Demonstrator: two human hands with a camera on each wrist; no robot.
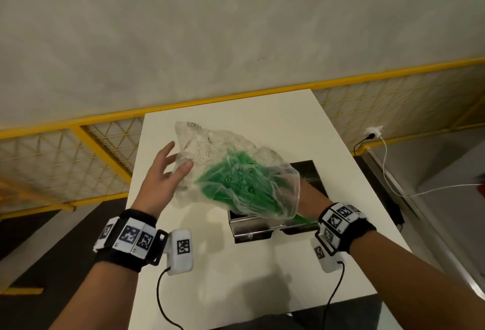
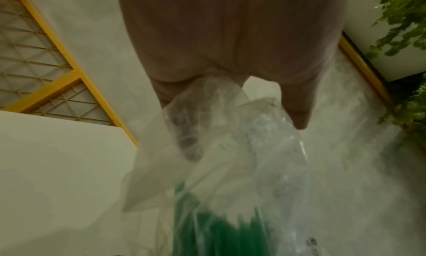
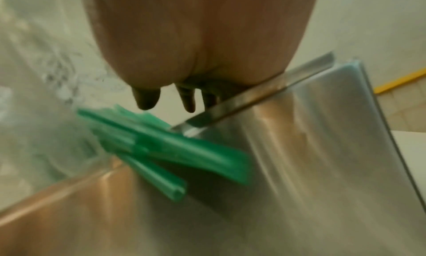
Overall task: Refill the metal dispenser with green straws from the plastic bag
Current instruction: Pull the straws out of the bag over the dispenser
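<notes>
Both forearms reached forward; left hand was raised, thumb and spread fingers pinching the bag; right hand sat lower, fingers apparently loosely extended.

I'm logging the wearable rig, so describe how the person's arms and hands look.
The left hand and right hand are bare, forearms unsleeved. The left black wristband and right black wristband carry white blocks printed with black square codes. Beside each sits a rounded white pod with one code and a thin black cable.
</notes>
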